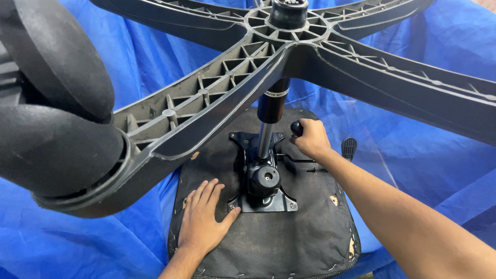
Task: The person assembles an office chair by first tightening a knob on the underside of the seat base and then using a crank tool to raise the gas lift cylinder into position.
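Observation:
An office chair lies upside down on a blue tarp. Its black star base with ribbed legs spreads across the top, and a black caster wheel looms at the near left. The gas cylinder runs down into a black metal tilt mechanism bolted to the seat underside. My left hand rests flat and open on the seat fabric, just left of the mechanism plate. My right hand is closed around a black-handled tool right of the cylinder; its tip is hidden.
A blue tarp covers the floor all around. A black lever paddle sticks out at the seat's right side. The seat fabric is worn, with staples along its edge and small torn patches showing foam.

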